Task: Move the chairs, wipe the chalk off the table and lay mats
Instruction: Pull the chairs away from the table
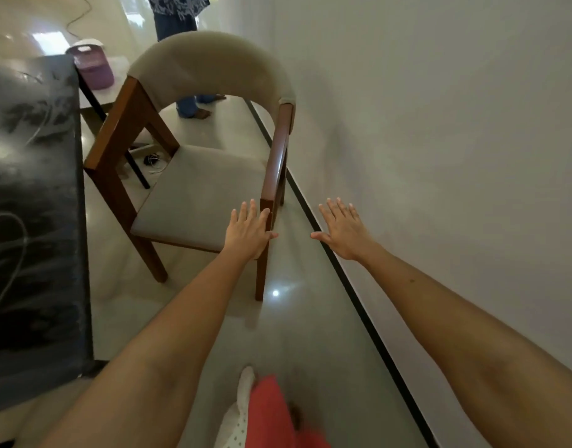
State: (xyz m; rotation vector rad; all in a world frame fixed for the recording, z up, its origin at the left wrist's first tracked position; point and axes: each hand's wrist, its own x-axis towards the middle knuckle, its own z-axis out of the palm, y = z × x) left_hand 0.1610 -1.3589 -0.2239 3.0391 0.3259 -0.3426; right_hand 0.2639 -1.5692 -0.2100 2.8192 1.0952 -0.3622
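We see both hands stretched out with straight, spread fingers, gripping nothing. The left hand lies over the near right corner of the chair, by the end of its armrest; whether it touches the wood we cannot tell. The right hand hangs free in front of the wall. The chair stands on the floor between wall and table, whose dark top is smeared with chalk. Beyond its far corner sits a purple bucket.
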